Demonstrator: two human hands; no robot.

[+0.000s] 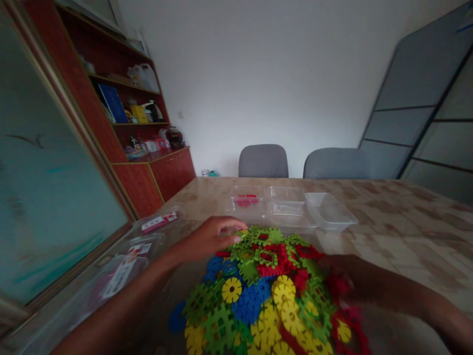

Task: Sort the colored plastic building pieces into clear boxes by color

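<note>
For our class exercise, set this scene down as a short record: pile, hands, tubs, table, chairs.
Pile: plastic pieces, green, red, blue, yellow
Left hand: at green pieces, far-left edge; grip unclear
Right hand: blurred, beside red pieces; grip unclear
Tubs: clear, in a row beyond pile
Table: brown, patterned
Chairs: two, grey, beyond table

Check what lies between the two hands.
Head view: a pile of green, red, blue and yellow pieces lies between the left hand and the right hand.

A single head-worn view looks forward and down across the nearby table (pixel 399 224) toward the wall (pixel 273 74).
</note>
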